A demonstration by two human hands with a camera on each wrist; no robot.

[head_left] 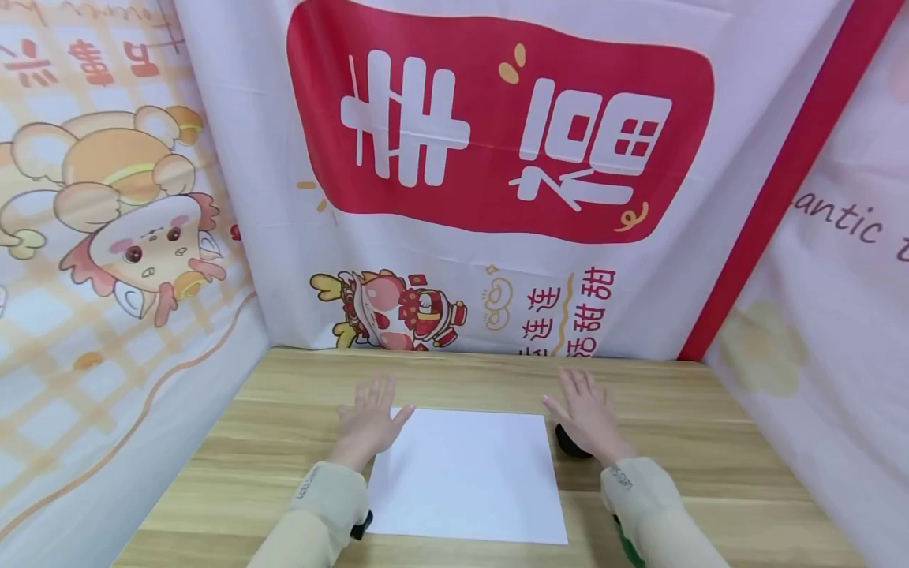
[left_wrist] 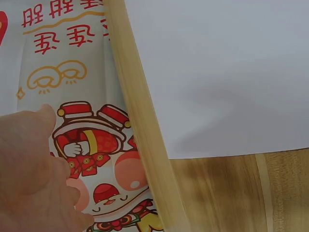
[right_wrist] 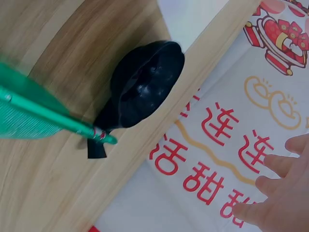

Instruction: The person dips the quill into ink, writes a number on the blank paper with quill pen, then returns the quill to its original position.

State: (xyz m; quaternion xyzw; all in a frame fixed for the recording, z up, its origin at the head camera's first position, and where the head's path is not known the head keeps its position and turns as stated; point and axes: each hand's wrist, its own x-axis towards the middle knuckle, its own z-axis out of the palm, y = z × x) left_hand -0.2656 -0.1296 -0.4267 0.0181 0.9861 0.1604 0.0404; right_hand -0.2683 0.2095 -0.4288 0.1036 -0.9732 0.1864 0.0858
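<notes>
Judging by the spread, empty left hand [head_left: 369, 424] and right hand [head_left: 588, 414], paper [head_left: 466, 483] lying between them toward 6 o'clock, just a ready pose is held, so lowering's probably needed next.

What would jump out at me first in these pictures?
The big red panel on the cloth behind the table. Next, the white sheet on the table, with left hand and right hand spread near its far corners. Right of the sheet, there's a black bowl-like thing.
</notes>
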